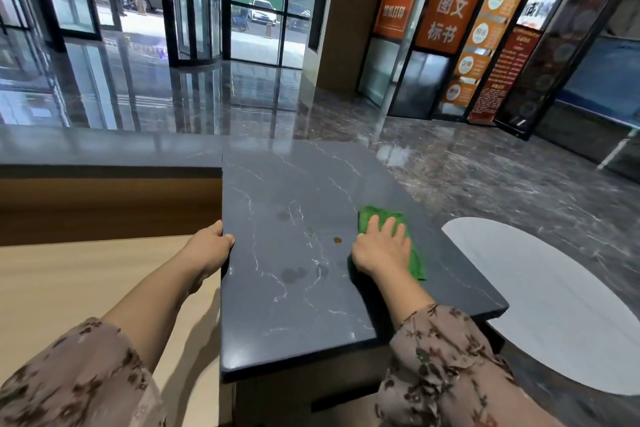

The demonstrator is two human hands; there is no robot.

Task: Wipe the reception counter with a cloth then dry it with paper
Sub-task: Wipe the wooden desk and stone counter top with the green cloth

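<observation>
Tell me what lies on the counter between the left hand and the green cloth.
Head view: between left hand and green cloth, only counter with a small brown spot and dark smudges.

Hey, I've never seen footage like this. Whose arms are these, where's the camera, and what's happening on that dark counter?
There is no machine here. A person wears a wide-angle camera on the head, so the single picture looks forward and down at their own two arms in flowered sleeves. The dark veined slab is the reception counter, in a lobby with glass doors. The left hand grips the counter's left edge. The right hand lies flat, fingers straight, pressing a green cloth onto the top near its right side. Between the hands the top shows a few darker blotches and a small brownish spot. No drying paper is in view.
</observation>
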